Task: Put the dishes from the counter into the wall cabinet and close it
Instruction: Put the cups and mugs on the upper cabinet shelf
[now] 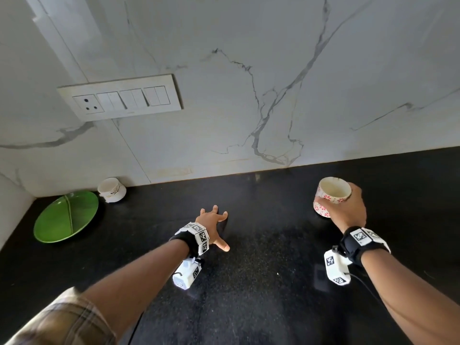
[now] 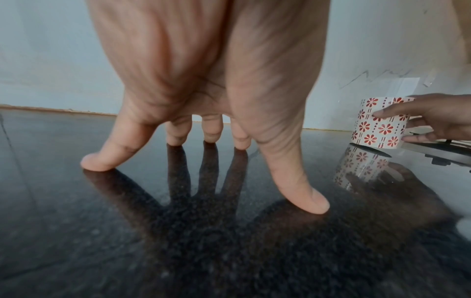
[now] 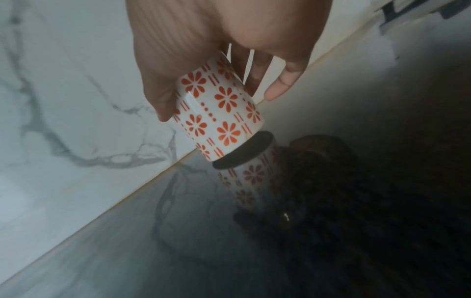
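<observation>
Right hand [image 1: 348, 210] grips cup [image 1: 332, 195], wrist view shows florals

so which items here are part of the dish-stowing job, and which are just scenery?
Job:
- floral cup, gripped by right hand
- green plate
- white cup by the wall

Not job:
- switch panel
- black counter, left hand resting fingertips on it

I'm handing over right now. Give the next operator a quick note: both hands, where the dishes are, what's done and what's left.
Right hand grips the floral cup, lifted just clear of the black counter.
Left hand holds nothing, fingertips spread on the counter.
Green plate and white cup sit in the back left corner.
The wall cabinet is out of view, so what's already stored can't be told.
Left: stow the floral cup, plate and white cup, then close the door.
</observation>
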The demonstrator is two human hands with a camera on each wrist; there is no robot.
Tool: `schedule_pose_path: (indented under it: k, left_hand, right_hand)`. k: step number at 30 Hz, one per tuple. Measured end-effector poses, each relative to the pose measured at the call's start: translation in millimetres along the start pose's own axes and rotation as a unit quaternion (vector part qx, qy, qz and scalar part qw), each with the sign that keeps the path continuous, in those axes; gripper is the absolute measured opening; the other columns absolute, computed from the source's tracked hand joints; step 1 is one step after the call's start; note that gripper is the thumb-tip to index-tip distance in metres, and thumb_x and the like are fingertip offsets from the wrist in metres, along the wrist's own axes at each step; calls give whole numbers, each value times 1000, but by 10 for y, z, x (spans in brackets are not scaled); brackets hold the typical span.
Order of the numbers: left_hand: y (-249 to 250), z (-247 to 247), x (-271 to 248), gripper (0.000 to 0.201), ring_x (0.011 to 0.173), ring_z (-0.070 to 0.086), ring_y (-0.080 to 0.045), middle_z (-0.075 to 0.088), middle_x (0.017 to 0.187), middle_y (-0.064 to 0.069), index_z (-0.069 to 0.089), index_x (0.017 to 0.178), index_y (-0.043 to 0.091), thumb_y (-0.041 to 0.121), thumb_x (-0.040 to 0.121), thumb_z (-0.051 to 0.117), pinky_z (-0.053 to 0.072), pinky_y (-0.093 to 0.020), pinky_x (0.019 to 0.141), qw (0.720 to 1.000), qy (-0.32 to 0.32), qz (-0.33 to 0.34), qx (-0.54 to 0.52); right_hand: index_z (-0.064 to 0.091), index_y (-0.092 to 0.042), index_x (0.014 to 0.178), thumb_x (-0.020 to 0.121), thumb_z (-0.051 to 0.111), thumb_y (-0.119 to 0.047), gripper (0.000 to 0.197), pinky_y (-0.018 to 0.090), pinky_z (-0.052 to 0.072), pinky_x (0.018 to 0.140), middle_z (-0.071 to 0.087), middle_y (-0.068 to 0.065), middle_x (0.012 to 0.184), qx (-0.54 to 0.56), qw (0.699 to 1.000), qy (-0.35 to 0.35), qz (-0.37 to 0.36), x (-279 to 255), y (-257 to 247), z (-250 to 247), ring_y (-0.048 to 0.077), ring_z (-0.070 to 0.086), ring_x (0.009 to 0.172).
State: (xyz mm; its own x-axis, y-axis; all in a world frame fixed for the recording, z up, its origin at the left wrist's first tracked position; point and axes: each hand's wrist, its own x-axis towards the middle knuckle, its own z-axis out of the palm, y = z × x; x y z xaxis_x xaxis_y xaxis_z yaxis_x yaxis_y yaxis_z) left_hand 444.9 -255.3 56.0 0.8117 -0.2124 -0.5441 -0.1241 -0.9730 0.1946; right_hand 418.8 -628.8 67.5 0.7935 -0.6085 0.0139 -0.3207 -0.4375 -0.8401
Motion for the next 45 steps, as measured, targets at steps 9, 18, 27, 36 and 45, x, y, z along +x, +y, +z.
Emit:
schedule_pose_path:
  k: [9,18,27,36,45]
  left_hand:
    - [17,-31,-102,118,147,-1,-45,3,165,-2,16,155,35,60,61,83,19,-60,116,1000,-5,9,14]
    - [94,-170,-579,40,110,62,-17,64,121,10,61,123,34,54,88,57,51,-36,92,982,114,134,63]
    - [161,-1346,-1853,17,80,59,-2,71,99,18,69,99,35,43,89,57,49,-26,83,915,285,286,-25]
    - [0,-2668,-3424,10,62,64,-1,59,63,26,69,78,28,34,82,63,54,-29,69,781,488,390,-10]
    - [-237,-3942,-4462,25,75,67,-7,68,72,18,69,76,29,50,80,55,54,-35,73,661,646,382,10]
  right_hand:
    - [44,-42,122,51,77,-68,82,45,53,87,64,-15,110,-151,968,-81,-185,-791,-336,-94,16,63,101]
    - [43,-36,130,55,71,-76,89,40,55,84,63,-14,116,-163,940,-75,-290,-1437,-884,-234,11,61,102]
    - [46,-37,129,53,81,-68,89,35,53,86,61,-16,121,-95,930,-15,-356,-2061,-1968,-513,10,59,107]
    - [45,-44,125,49,73,-80,88,39,58,80,58,-26,114,-13,895,22,-446,-2584,-3274,-998,4,59,102]
    - [56,-42,116,43,82,-73,84,27,57,75,67,-21,109,156,859,12,-488,-2706,-4625,-1651,2,64,99]
